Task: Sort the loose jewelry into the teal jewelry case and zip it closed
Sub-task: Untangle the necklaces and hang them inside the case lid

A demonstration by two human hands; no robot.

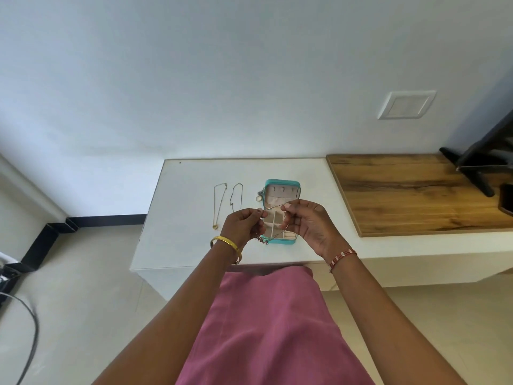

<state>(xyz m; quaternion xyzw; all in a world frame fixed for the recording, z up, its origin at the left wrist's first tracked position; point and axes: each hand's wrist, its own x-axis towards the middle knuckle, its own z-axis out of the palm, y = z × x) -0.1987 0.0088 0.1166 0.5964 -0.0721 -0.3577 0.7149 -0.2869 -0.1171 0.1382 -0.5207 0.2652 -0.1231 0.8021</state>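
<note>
a: i'm reading the teal zip-around jewelry case (281, 211) as lying open on the white tabletop (180, 245), lid back, pale compartments showing. what's sorted so far?

b: hard to tell from here; the compartments are too small to check. two thin gold chain necklaces (228, 202) lie loose just left of the case, and a small silvery piece (260, 195) sits against its left edge. so i'd say early: those remain, and the zipping.

a: and the hands?

b: the left hand (241, 226) and right hand (308, 222) both have fingers curled, pinching a thin chain (273, 208) stretched between them just above the case. its tail hangs near the case's front edge.
</note>
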